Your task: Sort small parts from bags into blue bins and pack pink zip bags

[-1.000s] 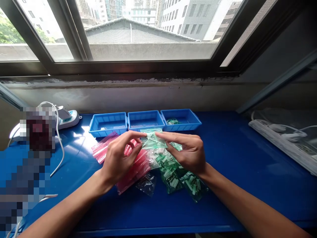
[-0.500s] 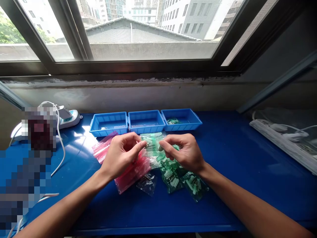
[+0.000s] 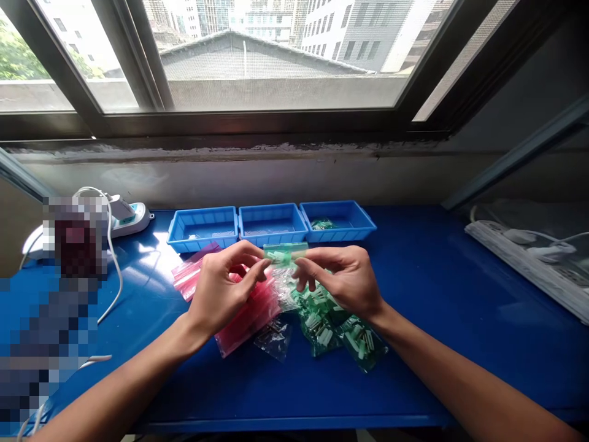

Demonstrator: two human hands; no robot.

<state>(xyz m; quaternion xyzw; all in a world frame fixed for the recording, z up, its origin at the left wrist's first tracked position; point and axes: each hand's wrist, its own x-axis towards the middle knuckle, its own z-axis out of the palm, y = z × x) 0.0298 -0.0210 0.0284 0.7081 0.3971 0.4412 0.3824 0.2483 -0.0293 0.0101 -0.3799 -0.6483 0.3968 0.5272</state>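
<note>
A small green plastic bag (image 3: 284, 253) with pale pieces inside is stretched between my two hands, above the table. My left hand (image 3: 225, 285) pinches its left edge between thumb and finger. On the other edge, my right hand (image 3: 343, 276) grips it the same way, remaining fingers curled. Beneath the left hand lie pink plastic bags (image 3: 248, 322). Green bags with white and metal pieces (image 3: 322, 328) are piled below the right hand. Between the piles is clear plastic (image 3: 286, 291), partly covered. A small clear bag with metal pieces (image 3: 273, 339) rests nearer to me.
Three blue trays stand in a row at the back: left tray (image 3: 202, 244), middle tray (image 3: 273, 237) and right tray (image 3: 343, 233), with green bags in the right one. Power strips sit at left (image 3: 133, 221) and right (image 3: 529, 264). A white cable (image 3: 120, 270) trails on the left.
The green bag between my hands has tipped and folded flatter, showing as a narrower band. My fingers have shifted slightly up along its edges. The piles have stayed in place.
</note>
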